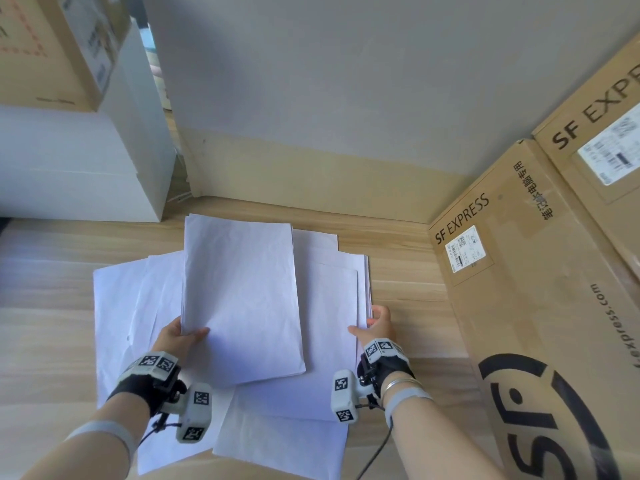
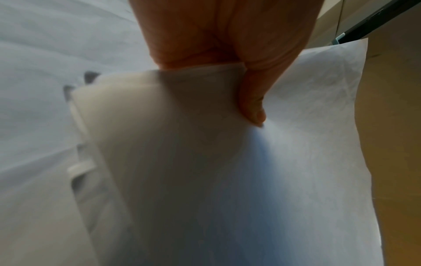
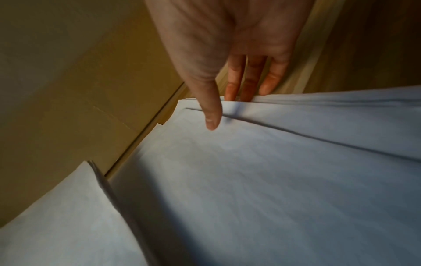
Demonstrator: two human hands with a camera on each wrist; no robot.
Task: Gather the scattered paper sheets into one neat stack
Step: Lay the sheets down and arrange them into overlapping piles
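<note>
We see white, slightly crumpled paper sheets (image 1: 166, 306) fanned overlapping across the wooden floor (image 1: 52, 323). The left hand (image 1: 176, 336) pinches a lifted bundle of sheets (image 1: 239, 299) by its near left corner, thumb on top. The right hand (image 1: 375, 323) grips the right edge of another pile (image 1: 332, 306), fingers tucked beneath, thumb above. Two SF Express cartons (image 1: 540, 271) stand right.

- You have two hands in view: your left hand (image 1: 176, 336) and your right hand (image 1: 375, 323), each wearing one wrist rig.
- Three brown cartons: two SF Express cartons (image 1: 512, 258) at right, one carton (image 1: 41, 50) far left.
- One white box (image 1: 79, 161) at left.
- Overlapping paper sheets (image 1: 239, 292) lie between your hands; the exact number can't be told.
</note>
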